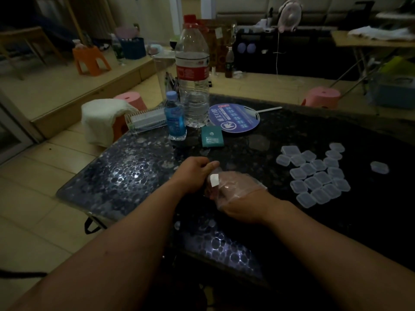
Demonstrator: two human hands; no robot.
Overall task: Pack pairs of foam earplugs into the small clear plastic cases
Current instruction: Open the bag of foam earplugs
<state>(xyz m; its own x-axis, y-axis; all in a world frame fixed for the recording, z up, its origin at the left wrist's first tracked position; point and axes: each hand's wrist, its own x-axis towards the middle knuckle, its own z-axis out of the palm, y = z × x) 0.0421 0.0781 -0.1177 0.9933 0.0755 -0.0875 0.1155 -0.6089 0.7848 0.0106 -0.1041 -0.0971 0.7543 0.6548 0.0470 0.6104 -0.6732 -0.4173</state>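
Observation:
Low on the dark table, my left hand (195, 174) pinches the edge of a clear plastic bag (244, 181) with a white label. My right hand (241, 198) is pushed inside that bag, so plastic covers its knuckles and fingers. The fingers bend downward, but the dim light and the plastic hide what they hold. Something reddish shows faintly in the bag near the fingertips; no earplug is plainly visible. Several small clear plastic cases (314, 176), all shut, lie clustered to the right of my hands. A single case (379, 167) lies apart, farther right.
Behind my hands stand a tall water bottle (192, 70) and a small blue bottle (175, 117). A teal packet (212, 136), a round blue hand fan (233, 118) and a clear rack (146, 120) lie nearby. Pink stools (321, 97) stand beyond the table's edge.

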